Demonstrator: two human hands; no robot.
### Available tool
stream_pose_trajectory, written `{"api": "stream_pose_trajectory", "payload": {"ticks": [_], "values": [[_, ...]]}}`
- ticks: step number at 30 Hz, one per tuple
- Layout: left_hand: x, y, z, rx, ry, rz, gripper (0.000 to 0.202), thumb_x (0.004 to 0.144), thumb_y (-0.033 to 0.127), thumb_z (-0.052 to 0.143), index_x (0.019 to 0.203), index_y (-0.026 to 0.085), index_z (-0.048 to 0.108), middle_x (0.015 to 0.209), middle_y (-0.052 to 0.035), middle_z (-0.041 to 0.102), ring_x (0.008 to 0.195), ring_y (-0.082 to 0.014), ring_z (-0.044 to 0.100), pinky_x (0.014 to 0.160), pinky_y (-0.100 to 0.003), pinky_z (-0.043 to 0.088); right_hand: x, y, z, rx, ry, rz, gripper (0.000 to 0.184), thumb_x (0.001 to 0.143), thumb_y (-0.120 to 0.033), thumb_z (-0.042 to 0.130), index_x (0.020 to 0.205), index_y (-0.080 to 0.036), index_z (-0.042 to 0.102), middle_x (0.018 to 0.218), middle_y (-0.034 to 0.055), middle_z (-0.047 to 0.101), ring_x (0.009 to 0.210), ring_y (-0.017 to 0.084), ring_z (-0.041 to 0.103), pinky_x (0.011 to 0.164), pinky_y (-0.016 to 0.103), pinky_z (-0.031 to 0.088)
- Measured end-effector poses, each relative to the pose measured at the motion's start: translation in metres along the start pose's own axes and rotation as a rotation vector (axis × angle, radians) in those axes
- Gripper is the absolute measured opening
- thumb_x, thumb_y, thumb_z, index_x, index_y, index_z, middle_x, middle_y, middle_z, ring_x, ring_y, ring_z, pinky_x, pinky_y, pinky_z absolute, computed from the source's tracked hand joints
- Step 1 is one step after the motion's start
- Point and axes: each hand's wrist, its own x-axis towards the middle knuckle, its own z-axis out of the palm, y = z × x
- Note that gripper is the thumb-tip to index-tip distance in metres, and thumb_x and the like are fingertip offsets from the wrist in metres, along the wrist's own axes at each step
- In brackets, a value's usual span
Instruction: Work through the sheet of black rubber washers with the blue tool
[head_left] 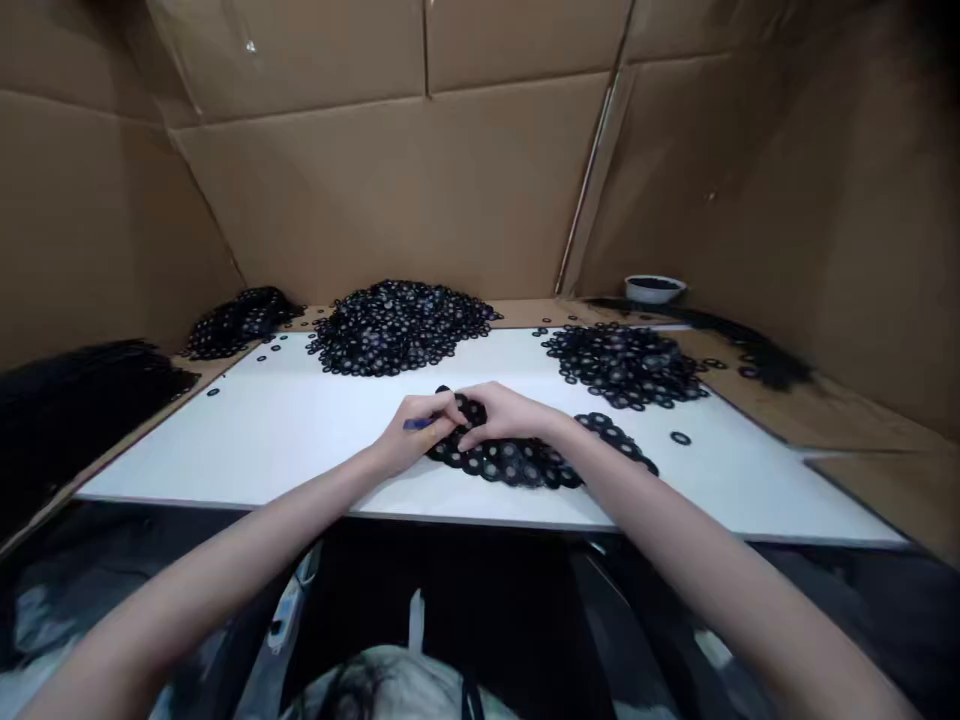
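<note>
Cardboard walls (450,190) close in the workspace on three sides, and a white surface (285,440) lies across it under dim light. Both hands meet near the front middle of that surface, over a low spread of black rings (517,462) with pale centres. The left hand (416,432) is curled shut around a thin blue stick (417,424) (a pen or rod, too small to tell which) whose end shows at the knuckles. The right hand (506,412) is closed too, its fingertips pinching a few rings where the two hands touch.

Judging by how things lie, the work is only partly through: the spread under the hands is small beside what waits behind it. A big heap of rings (397,325) sits at the back centre, a flatter heap (622,362) lies back right, and a darker mound (240,320) rests off the white surface at back left. Loose single rings (680,437) are scattered here and there.

One container shows: a small white bowl (655,288) at the back right, standing on the cardboard ledge well apart from the hands. Its inside looks dark, though what fills it cannot be made out. Long black bundles (82,385) lie at far left, and another dark strip at far right.
</note>
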Motion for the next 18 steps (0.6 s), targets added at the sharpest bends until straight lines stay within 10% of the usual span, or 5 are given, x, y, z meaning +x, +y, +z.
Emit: {"api": "stream_pose_trajectory", "payload": {"ticks": [18], "values": [[0.0005, -0.0012, 0.0006, 0.048, 0.100, 0.010, 0.012, 0.085, 0.018, 0.051, 0.078, 0.014, 0.061, 0.078, -0.0016, 0.062, 0.073, -0.0136, 0.056, 0.069, -0.023, 0.042, 0.0006, 0.0037, 0.0000, 0.090, 0.057, -0.077, 0.052, 0.057, -0.045, 0.077, 0.095, -0.018, 0.053, 0.094, 0.0020, 0.059, 0.082, 0.019, 0.054, 0.071, 0.028, 0.042]]}}
